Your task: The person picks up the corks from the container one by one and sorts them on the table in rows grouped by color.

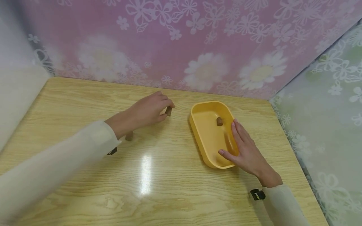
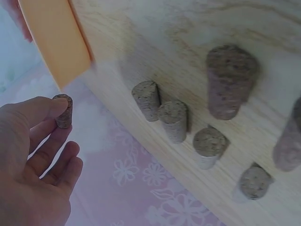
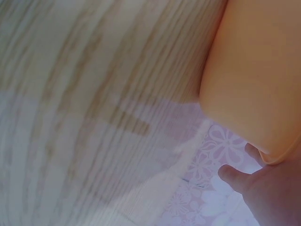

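My left hand (image 1: 148, 108) pinches a small brown cork stopper (image 1: 168, 111) between thumb and fingertips, above the table left of a yellow plastic box (image 1: 198, 138). In the left wrist view, the held cork (image 2: 65, 113) is upright and tapered. One brown cork (image 1: 219, 121) lies inside the box. My right hand (image 1: 247, 150) holds the box's right wall, thumb over the inside and fingers along the rim. Several more corks (image 2: 173, 121) stand on the table in the left wrist view; the left forearm hides most of them from the head view, where one cork (image 1: 129, 136) shows.
The wooden table (image 1: 175, 191) meets a pink flowered wall (image 1: 158, 56) at the back. A pale flowered surface (image 1: 333, 125) borders its right side, and a white one (image 1: 19, 88) its left. Black wrist straps (image 1: 258, 194) show at both sleeves.
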`<state>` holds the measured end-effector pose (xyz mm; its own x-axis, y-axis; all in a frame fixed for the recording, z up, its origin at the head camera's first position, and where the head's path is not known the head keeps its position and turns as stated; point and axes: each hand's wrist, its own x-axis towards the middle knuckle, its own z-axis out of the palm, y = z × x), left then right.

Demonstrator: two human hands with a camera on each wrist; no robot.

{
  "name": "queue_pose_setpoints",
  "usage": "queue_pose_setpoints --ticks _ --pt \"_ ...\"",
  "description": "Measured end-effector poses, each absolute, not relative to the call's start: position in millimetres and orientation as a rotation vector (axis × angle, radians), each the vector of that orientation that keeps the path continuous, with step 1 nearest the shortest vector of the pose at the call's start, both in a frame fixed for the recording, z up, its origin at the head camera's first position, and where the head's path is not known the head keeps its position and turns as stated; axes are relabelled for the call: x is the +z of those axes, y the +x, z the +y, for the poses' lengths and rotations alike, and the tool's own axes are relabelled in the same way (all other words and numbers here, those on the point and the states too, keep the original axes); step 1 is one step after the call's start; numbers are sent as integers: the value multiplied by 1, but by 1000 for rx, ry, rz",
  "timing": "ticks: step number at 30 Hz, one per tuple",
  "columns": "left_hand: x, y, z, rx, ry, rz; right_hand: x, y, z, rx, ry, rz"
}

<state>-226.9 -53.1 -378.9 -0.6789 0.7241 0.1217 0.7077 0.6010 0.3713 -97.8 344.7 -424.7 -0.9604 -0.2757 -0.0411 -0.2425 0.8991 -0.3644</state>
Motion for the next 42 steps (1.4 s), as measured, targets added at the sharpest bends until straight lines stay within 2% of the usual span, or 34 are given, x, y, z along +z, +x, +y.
queue_pose_setpoints --ticks 22,42 --pt "-405 -191 -113 649 1100 2778 -424 -98 343 -551 -386 2969" --pt "-426 -167 -128 651 1074 2780 -424 -98 344 -548 -384 2968"
